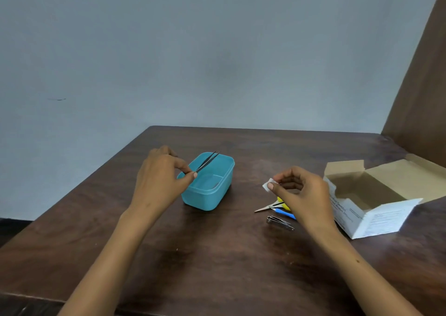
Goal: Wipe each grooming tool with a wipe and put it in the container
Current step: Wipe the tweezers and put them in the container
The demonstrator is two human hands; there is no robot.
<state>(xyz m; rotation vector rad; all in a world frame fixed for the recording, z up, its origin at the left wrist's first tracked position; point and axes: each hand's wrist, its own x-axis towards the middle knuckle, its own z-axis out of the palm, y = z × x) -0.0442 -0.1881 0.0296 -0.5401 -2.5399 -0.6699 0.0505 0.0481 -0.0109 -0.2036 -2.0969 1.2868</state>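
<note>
Head view: the right hand (300,190) covers the handles of the small scissors (271,206) and the rear of a blue-handled tool (286,213), so their full shapes are unclear; the nail clipper (280,220) lies just beside them on the table (217,255). The right hand pinches a small white wipe (268,185). The left hand (160,175) pinches black tweezers (206,162) over the teal container (208,183), whose inside looks bare. A cardboard box (376,195) stands open at right.

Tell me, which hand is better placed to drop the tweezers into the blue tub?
The left hand: its fingers already pinch the tweezers over the blue tub. The right hand holds the wipe, off to the side.
</note>
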